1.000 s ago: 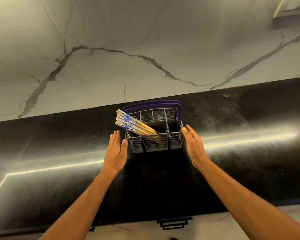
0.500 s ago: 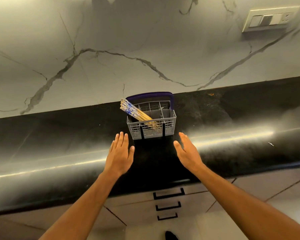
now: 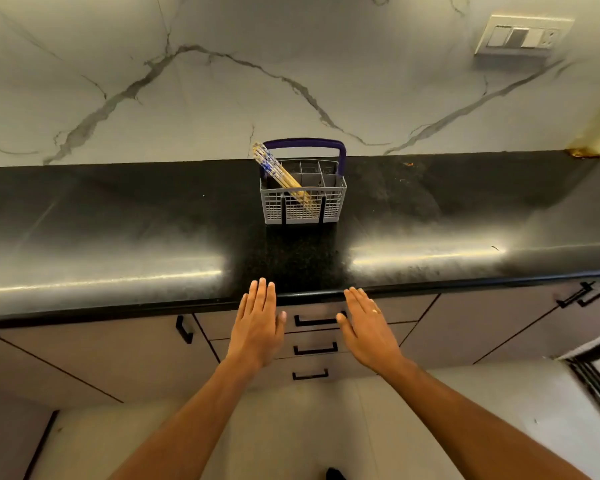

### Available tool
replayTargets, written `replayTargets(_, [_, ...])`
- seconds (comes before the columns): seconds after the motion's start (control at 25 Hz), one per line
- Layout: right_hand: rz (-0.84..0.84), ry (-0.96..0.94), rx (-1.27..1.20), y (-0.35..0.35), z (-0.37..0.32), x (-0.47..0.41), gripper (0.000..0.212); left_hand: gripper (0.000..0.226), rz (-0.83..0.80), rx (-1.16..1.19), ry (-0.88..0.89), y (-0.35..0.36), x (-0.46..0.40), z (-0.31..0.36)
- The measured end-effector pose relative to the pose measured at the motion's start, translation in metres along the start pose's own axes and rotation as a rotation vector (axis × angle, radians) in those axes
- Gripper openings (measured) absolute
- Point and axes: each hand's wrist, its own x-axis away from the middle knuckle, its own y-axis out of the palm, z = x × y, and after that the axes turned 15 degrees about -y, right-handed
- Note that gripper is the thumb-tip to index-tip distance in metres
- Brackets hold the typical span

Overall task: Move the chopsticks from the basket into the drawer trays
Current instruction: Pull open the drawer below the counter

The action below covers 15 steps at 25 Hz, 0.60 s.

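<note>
Tan chopsticks (image 3: 280,173) with blue-patterned tops lean toward ten o'clock in the grey basket (image 3: 303,199); left hand (image 3: 258,325) and right hand (image 3: 368,329) keep straight fingers, holding nothing.

glossy black stone counter (image 3: 118,237), grey plastic mesh basket (image 3: 336,206), wood chopsticks (image 3: 288,180)

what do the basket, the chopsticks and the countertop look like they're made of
Basket: seemingly grey moulded plastic, matte, going by its thin grid walls, with a glossier purple handle.
Chopsticks: apparently wood or bamboo, tan shafts with blue-and-white patterned tops; which of the two cannot be told.
Countertop: looks like polished black stone, perhaps granite, given fine speckles and bright reflected light strips.
</note>
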Motion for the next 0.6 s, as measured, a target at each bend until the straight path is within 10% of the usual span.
replayTargets(0.6, [-0.327,-0.007,0.073,0.051,0.037,0.006,0.05,0.057,-0.344,-0.083,-0.057,0.069,0.006,0.032])
